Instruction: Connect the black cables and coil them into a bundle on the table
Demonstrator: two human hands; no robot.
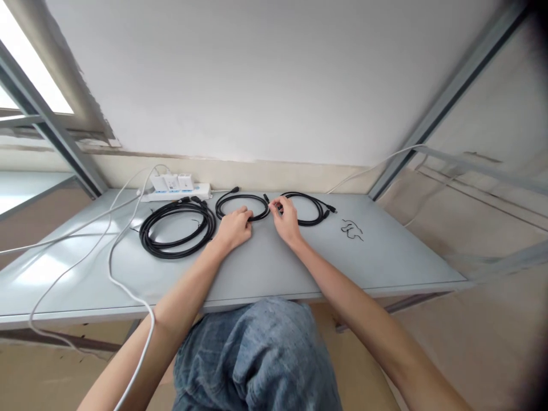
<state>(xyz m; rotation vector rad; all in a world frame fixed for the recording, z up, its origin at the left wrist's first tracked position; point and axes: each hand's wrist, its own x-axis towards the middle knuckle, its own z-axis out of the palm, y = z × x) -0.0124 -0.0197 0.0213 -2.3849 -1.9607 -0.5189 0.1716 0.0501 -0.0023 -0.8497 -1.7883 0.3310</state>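
Observation:
A coiled black cable (242, 197) lies flat in the middle of the desk, one plug pointing to the back left. My left hand (234, 229) is closed on the near side of this coil, fingers curled over it. At the coil's right side, beside an upturned cable end (266, 198), my right hand (286, 218) makes a pinch. What sits between those fingertips is too small to make out. Just past the right hand lies another black cable coil (319, 206), partly hidden by it. A larger black cable coil (148, 237) rests left of my left hand.
Several thin black ties (353, 229) lie loose on the grey desk (274, 274), toward the right. A white power strip (201, 191) with chargers stands at the back left. White cords (113, 274) trail over the desk's left side and across my left forearm. Metal posts flank the desk.

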